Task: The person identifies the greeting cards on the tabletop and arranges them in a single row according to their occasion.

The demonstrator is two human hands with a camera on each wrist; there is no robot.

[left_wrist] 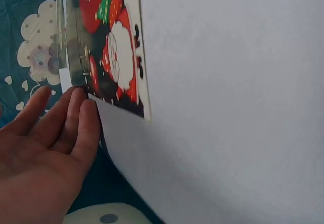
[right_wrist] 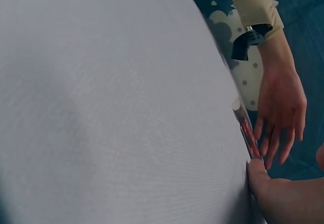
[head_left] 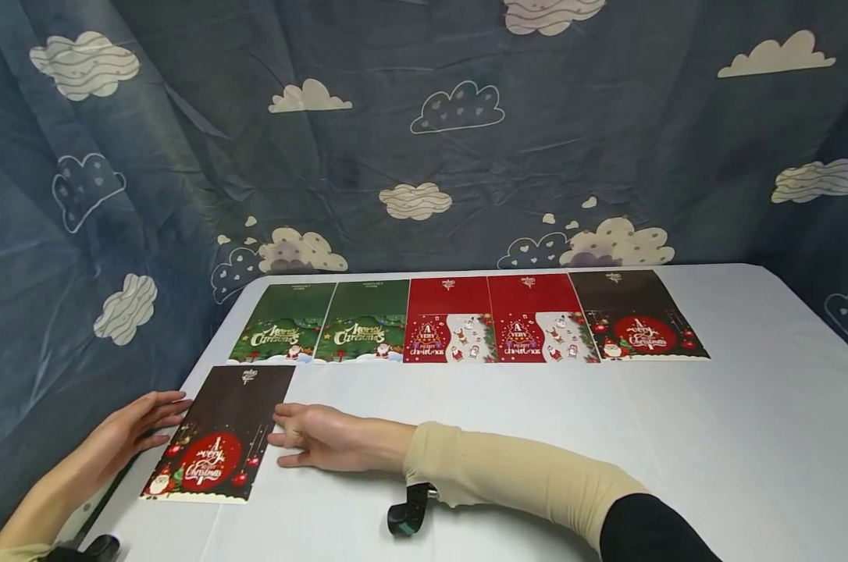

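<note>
A dark brown Christmas card (head_left: 213,437) with a red circle and a Santa lies flat at the front left of the table. Along its left edge are the fingers of my left hand (head_left: 132,433), fairly straight. My right hand (head_left: 326,437) lies at the card's right edge, its fingers loosely spread. In the left wrist view, the left hand's fingertips (left_wrist: 89,105) meet the edge of the card (left_wrist: 116,57) near its Santa corner. The right wrist view catches only part of the right hand (right_wrist: 288,196), and the card (right_wrist: 246,133) appears as a thin sliver.
Across the back of the white table (head_left: 747,437) runs a row of cards: two green cards (head_left: 364,320), two red cards (head_left: 448,320) and another dark brown card (head_left: 638,316). A cloud-patterned cloth (head_left: 368,172) hangs behind. The table's left edge is beneath my left forearm.
</note>
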